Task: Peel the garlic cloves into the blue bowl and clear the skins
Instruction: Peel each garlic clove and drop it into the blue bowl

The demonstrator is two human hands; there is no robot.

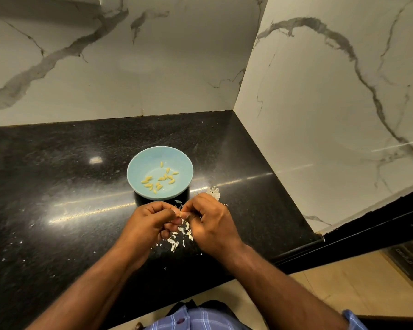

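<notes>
Both hands up over the black worktop (pixel 57 186), just in front of the blue bowl (pixel 138 167). Left hand (pixel 150 222) curled, fingertips pinching a small garlic clove (pixel 181 214) w/ the right hand (pixel 208 222), whose thumb and forefinger are nipped onto the same bit; clove mostly hidden between the fingers, can't tell how much skin is on it. Peeled cloves (pixel 161 178) lie scattered in the bowl's bottom, pale yellow, a dozen or so. Loose skins (pixel 179 236) sit on the worktop right under and between the hands, white flakes, w/ smaller specks further left. A bigger clump of papery garlic husk (pixel 212 192) lies just beside the bowl's right edge, behind the right hand. Marble-look wall panels (pixel 129 67) behind and to the right. Blue checked shirt (pixel 200 317) at bottom edge.
</notes>
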